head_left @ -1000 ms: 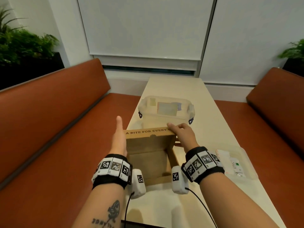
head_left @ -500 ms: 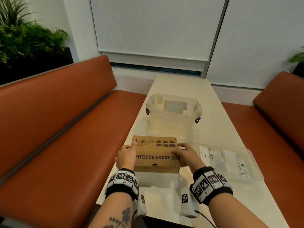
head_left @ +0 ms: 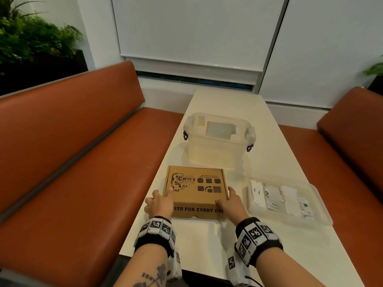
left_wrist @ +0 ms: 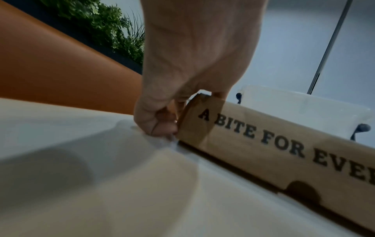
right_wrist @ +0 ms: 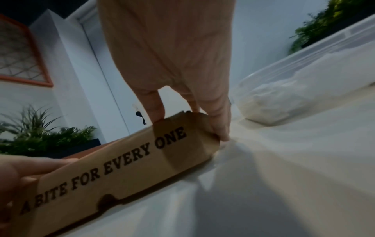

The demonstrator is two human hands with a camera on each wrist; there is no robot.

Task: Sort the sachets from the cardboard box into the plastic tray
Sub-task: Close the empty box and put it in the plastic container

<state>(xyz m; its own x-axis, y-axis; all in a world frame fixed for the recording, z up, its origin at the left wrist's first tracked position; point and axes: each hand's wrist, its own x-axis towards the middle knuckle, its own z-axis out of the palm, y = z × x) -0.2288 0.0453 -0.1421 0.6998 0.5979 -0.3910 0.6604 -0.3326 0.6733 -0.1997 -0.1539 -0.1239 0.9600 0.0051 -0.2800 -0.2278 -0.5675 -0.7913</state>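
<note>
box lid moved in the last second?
Yes. The lid was standing open toward the tub; now it lies flat, closed on the box, both hands at its near corners.

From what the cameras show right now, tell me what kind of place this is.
Probably a café or canteen booth: orange padded bench seats flank a long narrow white table, with potted plants behind and a branded cardboard box lying on it.
</note>
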